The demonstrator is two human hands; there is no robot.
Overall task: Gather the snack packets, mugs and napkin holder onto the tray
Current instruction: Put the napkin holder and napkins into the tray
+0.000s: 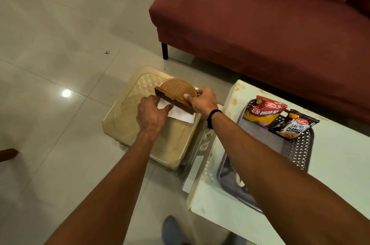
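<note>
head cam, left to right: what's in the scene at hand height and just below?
Left hand → napkin holder → right hand → Aloo Bhujia packet → Salted Peanuts packet. The beige stool under the hands overlaps them, and the tray underlies the packets, so both are left out.

Beside the maroon sofa (270,24), the napkin holder (177,92) is brown with a woven lattice face, its napkins (180,113) white. It sits over a beige quilted-pattern stool (128,124). Nearer the sofa, the dark tray (300,148) has a perforated rim, holding a red-and-yellow packet (262,111) and a dark brown one (293,126).
</note>
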